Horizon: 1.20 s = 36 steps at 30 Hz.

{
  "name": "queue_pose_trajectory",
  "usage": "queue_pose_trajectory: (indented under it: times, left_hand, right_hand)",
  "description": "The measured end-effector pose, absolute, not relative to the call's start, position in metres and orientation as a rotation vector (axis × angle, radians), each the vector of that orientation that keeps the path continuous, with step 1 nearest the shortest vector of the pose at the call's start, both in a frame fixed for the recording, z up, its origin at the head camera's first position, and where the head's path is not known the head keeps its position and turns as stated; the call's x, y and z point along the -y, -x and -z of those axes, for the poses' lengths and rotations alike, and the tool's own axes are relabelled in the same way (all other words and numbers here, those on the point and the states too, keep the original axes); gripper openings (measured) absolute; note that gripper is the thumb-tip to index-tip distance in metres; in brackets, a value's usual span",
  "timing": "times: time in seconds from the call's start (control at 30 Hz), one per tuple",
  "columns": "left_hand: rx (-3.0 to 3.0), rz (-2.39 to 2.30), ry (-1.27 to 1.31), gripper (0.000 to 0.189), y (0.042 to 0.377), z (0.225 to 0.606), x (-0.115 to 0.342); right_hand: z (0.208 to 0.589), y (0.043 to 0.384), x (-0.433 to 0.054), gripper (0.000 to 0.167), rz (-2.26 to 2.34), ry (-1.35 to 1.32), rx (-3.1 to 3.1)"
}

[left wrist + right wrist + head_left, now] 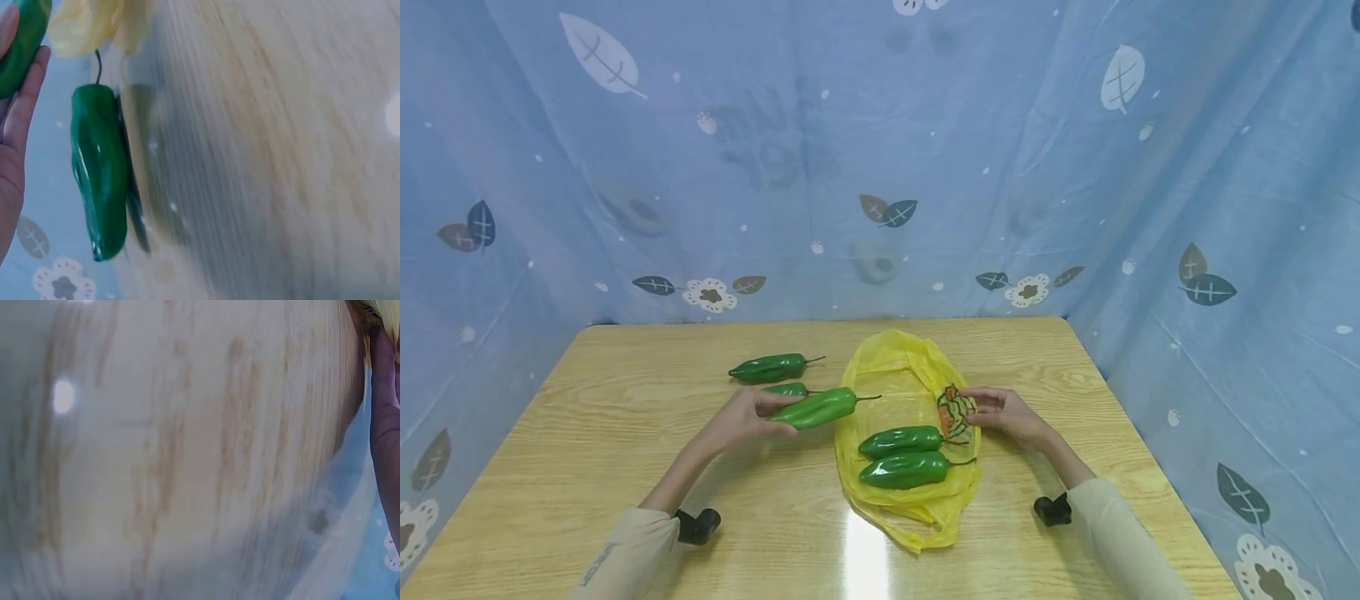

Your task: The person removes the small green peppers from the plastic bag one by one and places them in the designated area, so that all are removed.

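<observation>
My left hand (748, 417) grips a long green pepper (822, 408) between thumb and fingers, its stem toward the yellow plastic bag (874, 358). Just behind it, partly hidden, lies another green pepper (790, 389). Farther back a third pepper (771, 367) rests on the table; the left wrist view has a green pepper (100, 169) below the held one. Two peppers (906, 470) lie side by side on the spread bag, stems to the right. At the bag's right edge my right hand (1011, 417) pinches the yellow plastic beside an orange-and-green patterned patch (953, 410).
All of it lies on a light wooden table (625, 400). A blue curtain (805, 167) with leaf and flower prints hangs behind and along both sides. A black wrist device (697, 527) sits at the left wrist, and a similar one (1052, 509) at the right.
</observation>
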<state>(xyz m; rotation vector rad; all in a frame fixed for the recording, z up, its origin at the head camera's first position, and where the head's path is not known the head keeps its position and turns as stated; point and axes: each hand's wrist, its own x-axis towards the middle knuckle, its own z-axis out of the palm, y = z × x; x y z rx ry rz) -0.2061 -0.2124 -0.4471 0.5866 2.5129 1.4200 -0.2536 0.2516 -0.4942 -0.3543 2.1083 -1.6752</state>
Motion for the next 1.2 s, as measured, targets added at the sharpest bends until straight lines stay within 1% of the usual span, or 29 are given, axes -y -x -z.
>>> queue_pose_trajectory:
  times: [0.3, 0.73, 0.83, 1.2]
  left_hand:
    - [-2.486, -1.404, -0.533, 0.055, 0.196, 0.456, 0.228]
    - [-2.439, -1.369, -0.568, 0.055, 0.185, 0.471, 0.253]
    - [-2.43, -1.361, -0.591, 0.054, 0.184, 0.475, 0.26]
    - [-2.341, -1.419, -0.546, 0.055, 0.185, 0.488, 0.27]
  right_hand:
    - [0.492, 0.252, -0.254, 0.055, 1.686, 0.346, -2.118]
    - [0.492, 0.254, -0.257, 0.054, 1.706, 0.373, -2.099]
    - [0.492, 0.255, -0.257, 0.054, 1.712, 0.369, -2.09]
    - [0.493, 0.251, -0.263, 0.052, 1.708, 0.404, -2.085]
